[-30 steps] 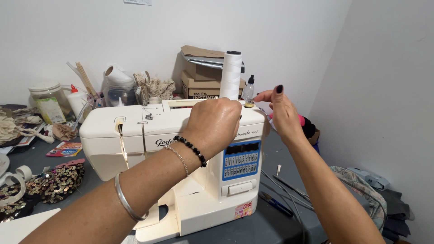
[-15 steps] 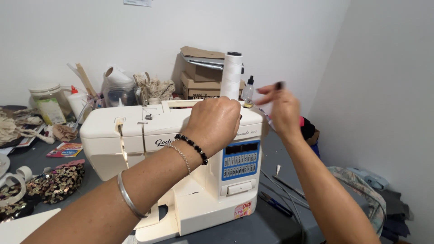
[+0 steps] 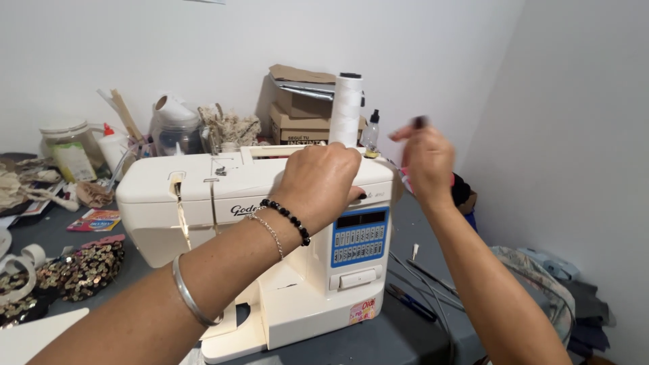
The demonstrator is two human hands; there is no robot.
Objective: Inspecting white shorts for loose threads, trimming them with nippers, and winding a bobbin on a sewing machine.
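Two hands at a cream plastic sewing machine, centre frame.
Left hand stays resting loosely on top; blurred right hand has lifted, pinched, by the tall white thread spool.

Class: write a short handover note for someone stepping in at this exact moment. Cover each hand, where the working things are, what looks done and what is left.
Left hand: resting on top of the cream sewing machine, near its right end, palm down; whether it grips anything cannot be told.
Right hand: raised to the right of the machine, fingers pinched together, blurred; no thread is visible in it.
Tall white thread cone: upright behind the machine's top.
Done: cone in place.
Left: no thread visible along the machine, and none of its needle area shows fabric.
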